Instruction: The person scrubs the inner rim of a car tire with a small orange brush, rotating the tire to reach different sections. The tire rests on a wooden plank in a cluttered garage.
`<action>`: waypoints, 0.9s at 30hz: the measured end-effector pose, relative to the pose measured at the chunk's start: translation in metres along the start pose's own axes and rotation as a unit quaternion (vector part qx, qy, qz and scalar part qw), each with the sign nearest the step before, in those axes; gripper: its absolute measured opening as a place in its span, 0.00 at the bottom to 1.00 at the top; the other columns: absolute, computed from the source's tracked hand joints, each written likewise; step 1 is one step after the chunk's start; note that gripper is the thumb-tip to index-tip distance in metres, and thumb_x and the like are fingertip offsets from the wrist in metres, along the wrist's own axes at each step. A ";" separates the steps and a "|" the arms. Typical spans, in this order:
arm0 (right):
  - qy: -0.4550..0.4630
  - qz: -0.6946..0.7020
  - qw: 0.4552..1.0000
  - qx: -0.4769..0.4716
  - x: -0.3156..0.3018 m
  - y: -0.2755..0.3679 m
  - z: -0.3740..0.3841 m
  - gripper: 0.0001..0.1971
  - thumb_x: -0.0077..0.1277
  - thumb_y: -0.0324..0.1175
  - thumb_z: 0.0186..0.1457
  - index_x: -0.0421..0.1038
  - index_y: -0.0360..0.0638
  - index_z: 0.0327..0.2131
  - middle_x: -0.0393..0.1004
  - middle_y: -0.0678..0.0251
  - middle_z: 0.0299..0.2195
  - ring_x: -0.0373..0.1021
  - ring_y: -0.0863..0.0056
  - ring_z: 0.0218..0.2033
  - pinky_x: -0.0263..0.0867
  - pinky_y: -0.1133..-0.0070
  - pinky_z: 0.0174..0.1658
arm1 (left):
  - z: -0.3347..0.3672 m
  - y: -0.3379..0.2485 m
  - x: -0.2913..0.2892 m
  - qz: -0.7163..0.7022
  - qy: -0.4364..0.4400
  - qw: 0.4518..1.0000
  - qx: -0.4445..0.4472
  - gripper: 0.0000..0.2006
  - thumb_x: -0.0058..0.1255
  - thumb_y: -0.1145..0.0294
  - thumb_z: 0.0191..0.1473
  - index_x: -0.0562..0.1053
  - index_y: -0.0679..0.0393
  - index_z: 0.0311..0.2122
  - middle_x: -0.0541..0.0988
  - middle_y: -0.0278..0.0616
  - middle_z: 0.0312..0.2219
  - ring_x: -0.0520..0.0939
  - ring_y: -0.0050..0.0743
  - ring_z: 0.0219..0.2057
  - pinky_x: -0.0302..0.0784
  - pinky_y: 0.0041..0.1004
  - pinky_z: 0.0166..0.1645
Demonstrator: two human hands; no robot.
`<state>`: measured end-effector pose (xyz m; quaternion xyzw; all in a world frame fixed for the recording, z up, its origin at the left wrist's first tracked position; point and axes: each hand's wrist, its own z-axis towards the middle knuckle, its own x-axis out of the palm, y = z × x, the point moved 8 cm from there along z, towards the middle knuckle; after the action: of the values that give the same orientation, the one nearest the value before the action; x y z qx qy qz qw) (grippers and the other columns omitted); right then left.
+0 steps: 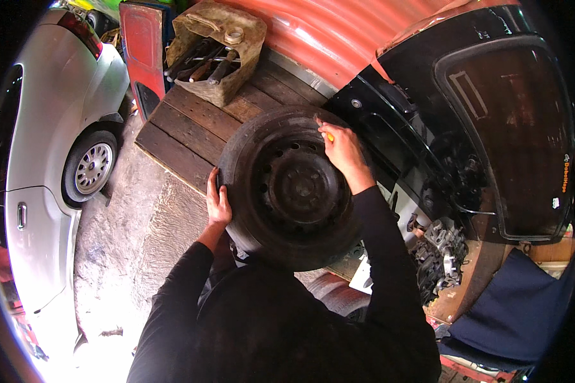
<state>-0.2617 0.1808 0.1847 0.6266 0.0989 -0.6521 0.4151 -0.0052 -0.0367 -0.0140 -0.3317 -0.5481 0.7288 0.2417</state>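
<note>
A tyre on a black steel rim [303, 185] lies in front of me, its far part over a wooden plank bench [188, 124]. My left hand [218, 201] rests against the tyre's left side, thumb and fingers spread. At the tyre's far right, my right hand [344, 153] is closed round a small yellow-handled tool [329, 136]. The fingers cover most of this tool, so its exact kind is hidden. Its tip end is close to the tyre's sidewall.
A worn cut-open container [243, 32] of dark-handled tools stands on the bench. Silver car [45, 147] at left; black car tailgate [492, 115] at right. Metal engine parts [442, 255] and dark blue cloth [505, 313] lie at lower right. Red corrugated sheet [338, 38] stands behind.
</note>
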 end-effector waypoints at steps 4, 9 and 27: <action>-0.006 -0.005 1.000 -0.018 0.033 0.015 -0.008 0.07 0.56 0.25 0.55 0.79 0.40 0.38 0.81 0.54 0.42 0.77 0.53 0.43 0.73 0.65 0.47 | 0.000 -0.002 0.003 -0.003 0.003 1.000 0.008 0.26 0.38 0.64 0.66 0.60 0.67 0.65 0.66 0.60 0.63 0.65 0.56 0.67 0.56 0.42 0.70; -0.108 0.015 0.992 0.062 0.005 0.008 -0.012 0.07 0.56 0.27 0.56 0.79 0.41 0.38 0.82 0.56 0.39 0.79 0.55 0.41 0.74 0.66 0.45 | 0.001 -0.003 0.001 -0.004 0.008 1.000 0.004 0.26 0.38 0.64 0.66 0.60 0.67 0.66 0.65 0.59 0.64 0.64 0.56 0.67 0.55 0.42 0.71; 0.053 0.277 0.959 0.009 0.055 0.084 -0.002 0.06 0.59 0.29 0.56 0.80 0.37 0.36 0.83 0.56 0.34 0.81 0.64 0.38 0.74 0.73 0.43 | -0.002 0.001 0.002 -0.009 0.000 1.000 0.001 0.27 0.37 0.66 0.65 0.59 0.67 0.66 0.65 0.59 0.64 0.63 0.56 0.67 0.55 0.42 0.71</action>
<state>-0.1970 0.1061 0.1677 0.6669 -0.0624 -0.4778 0.5684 -0.0053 -0.0342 -0.0156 -0.3268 -0.5498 0.7274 0.2487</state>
